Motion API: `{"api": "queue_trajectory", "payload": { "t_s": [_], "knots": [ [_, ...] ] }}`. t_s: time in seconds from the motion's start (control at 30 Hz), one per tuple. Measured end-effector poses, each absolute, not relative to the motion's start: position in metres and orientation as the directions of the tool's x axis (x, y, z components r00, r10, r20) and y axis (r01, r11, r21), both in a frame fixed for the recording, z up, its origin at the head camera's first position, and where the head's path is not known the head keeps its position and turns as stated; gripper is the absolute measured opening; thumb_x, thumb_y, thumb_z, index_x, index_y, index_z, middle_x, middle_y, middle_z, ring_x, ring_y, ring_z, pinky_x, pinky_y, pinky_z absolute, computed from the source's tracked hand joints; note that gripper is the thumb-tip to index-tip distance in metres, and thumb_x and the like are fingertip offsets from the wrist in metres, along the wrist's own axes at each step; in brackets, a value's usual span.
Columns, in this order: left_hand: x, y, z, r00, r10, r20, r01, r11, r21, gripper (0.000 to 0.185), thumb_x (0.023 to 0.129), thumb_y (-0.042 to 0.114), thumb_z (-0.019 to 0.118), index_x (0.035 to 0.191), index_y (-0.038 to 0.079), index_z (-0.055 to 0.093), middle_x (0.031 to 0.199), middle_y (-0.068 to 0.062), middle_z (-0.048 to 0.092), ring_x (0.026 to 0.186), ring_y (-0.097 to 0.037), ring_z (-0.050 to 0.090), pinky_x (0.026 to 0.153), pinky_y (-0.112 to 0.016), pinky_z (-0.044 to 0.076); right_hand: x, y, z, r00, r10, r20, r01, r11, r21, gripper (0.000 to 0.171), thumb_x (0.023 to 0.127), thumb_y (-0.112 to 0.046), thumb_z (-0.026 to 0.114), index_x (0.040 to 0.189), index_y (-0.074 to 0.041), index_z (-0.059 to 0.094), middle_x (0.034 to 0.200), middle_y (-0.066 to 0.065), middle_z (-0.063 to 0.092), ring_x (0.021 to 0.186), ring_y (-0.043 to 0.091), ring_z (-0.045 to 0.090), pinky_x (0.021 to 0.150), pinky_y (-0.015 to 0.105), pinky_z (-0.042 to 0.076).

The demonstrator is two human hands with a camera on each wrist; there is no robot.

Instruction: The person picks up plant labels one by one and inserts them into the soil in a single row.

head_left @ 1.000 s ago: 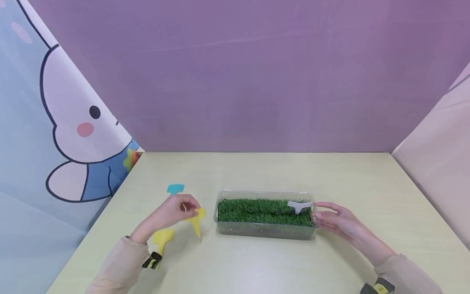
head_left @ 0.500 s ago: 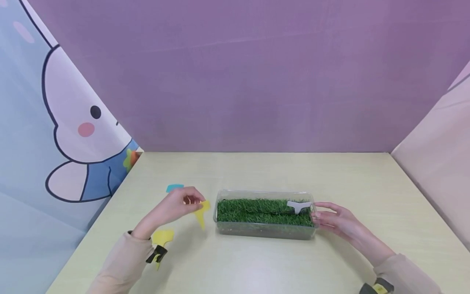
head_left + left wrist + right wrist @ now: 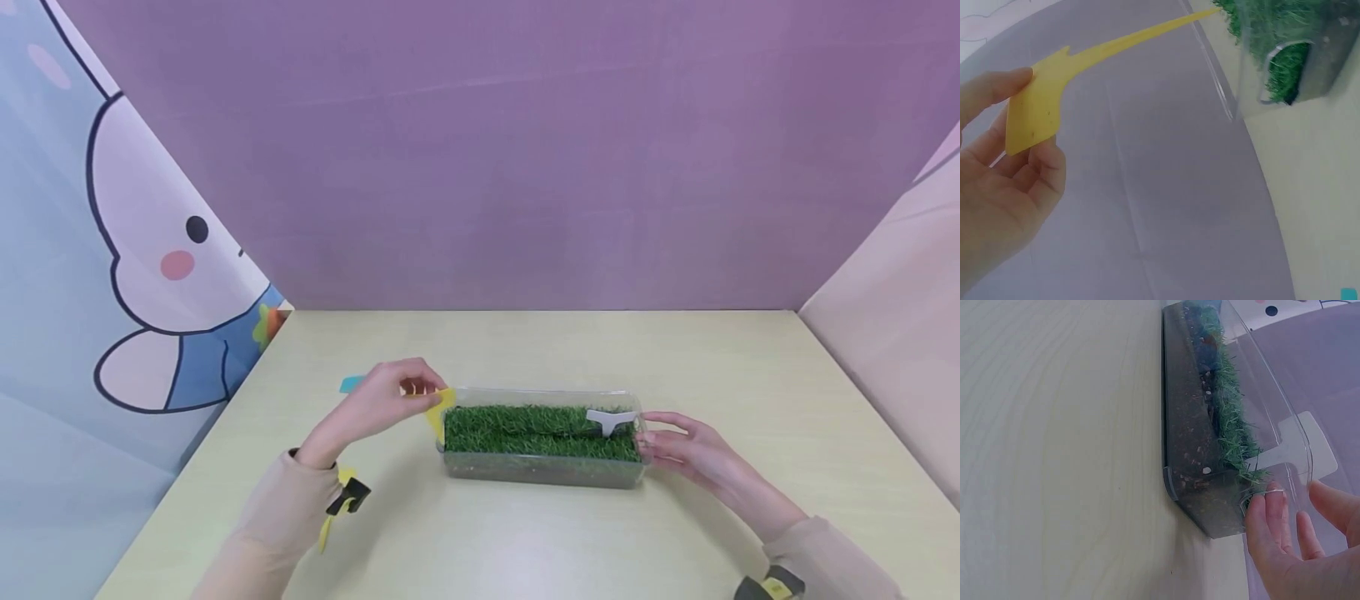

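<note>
clear tub [image 3: 543,472] holds grass [image 3: 517,429] and a white tag [image 3: 611,421]; left hand [image 3: 384,398] pinches yellow tag [image 3: 1036,106], right hand [image 3: 693,452] grips tub

No letters, numbers, brands or signs can be read in any of the three views: neither on the yellow tag [image 3: 1035,109], where only small dark specks are seen, nor on the white tag [image 3: 611,420], nor on the transparent box [image 3: 540,472].

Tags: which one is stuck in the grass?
The white tag; the left hand pinches one yellow tag, while a blue tag and another yellow tag lie on the table.
</note>
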State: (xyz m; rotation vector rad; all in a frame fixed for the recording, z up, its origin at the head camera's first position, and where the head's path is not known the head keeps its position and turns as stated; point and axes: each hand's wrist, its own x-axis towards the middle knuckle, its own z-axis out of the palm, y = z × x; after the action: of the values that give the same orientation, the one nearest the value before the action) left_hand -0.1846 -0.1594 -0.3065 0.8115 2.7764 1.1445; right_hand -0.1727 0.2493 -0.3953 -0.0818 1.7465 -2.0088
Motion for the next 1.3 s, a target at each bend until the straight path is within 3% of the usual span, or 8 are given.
{"api": "queue_trajectory", "payload": {
  "t_s": [0.43,1.3],
  "knots": [
    [-0.198,-0.127,-0.299,-0.81,0.543,0.223,0.533,0.521,0.667,0.012,0.082,0.008,0.061,0.093,0.01,0.065,0.078,0.004,0.057,0.07,-0.01,0.05,0.062,-0.023,0.044,-0.174,0.25,-0.397,-0.881,-0.402,-0.252,0.311,-0.089,-0.946,0.025,0.085,-0.01,0.057,0.108,-0.019,0.052,0.097,0.004,0.065,0.09,0.016,0.062,0.082,0.027,0.047],
    [-0.215,-0.069,-0.309,-0.776,0.584,0.239,0.566,0.477,0.673,0.014,0.08,0.006,0.062,0.093,0.005,0.065,0.08,0.002,0.058,0.071,-0.007,0.05,0.066,-0.02,0.045,-0.176,0.252,-0.402,-0.875,-0.429,-0.224,0.305,-0.131,-0.943,0.023,0.088,-0.007,0.053,0.104,-0.022,0.053,0.097,0.002,0.064,0.09,0.015,0.061,0.081,0.025,0.047]
  ]
}}
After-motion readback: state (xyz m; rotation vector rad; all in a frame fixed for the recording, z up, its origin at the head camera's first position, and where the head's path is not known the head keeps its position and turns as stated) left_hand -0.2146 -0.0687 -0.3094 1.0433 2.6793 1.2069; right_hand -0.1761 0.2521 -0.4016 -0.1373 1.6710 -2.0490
